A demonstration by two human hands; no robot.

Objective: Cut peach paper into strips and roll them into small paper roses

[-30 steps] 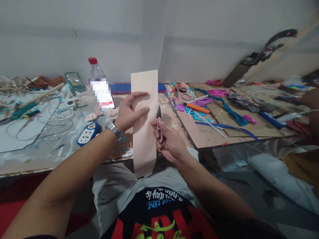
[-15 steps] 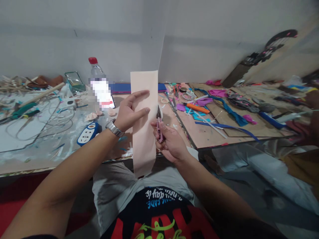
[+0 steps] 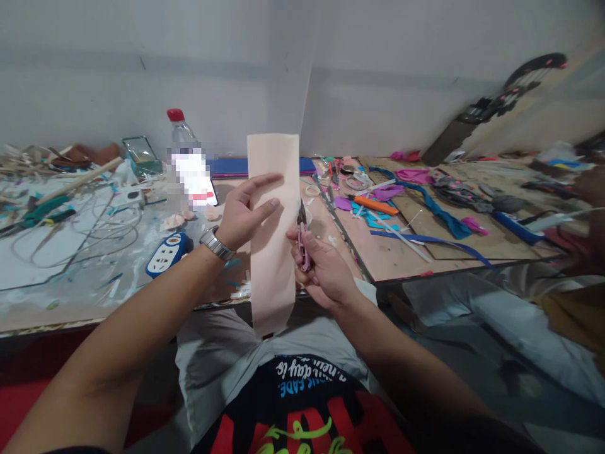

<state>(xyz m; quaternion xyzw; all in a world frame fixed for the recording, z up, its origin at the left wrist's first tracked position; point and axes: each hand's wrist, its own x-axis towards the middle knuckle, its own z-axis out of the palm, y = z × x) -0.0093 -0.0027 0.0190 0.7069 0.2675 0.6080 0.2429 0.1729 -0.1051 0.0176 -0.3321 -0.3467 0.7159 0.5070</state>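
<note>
1. The long, pale peach rectangular sheet (image 3: 273, 277), thin and flexible, is raised between the hands, in front of the worktable's near edge (image 3: 378, 268). Its long axis runs away from the body, with the lower end over the lap.
2. The left hand (image 3: 246, 211) comes from the left, thumb and a finger spread across the sheet's face; whether its other fingers grip behind, I cannot tell.
3. The right hand (image 3: 328, 268) is closed around pink-handled, dark-bladed scissors (image 3: 303, 243).
4. The key relation: the sheet lies just left of the right hand, the nearer one to its right long edge. The blades meet that edge about midway, pointing away from the body, nearly along the sheet's length.
5. Beyond the left forearm lies a blue-and-white power strip (image 3: 166, 255); to the right, an orange-handled tool (image 3: 377, 205).
</note>
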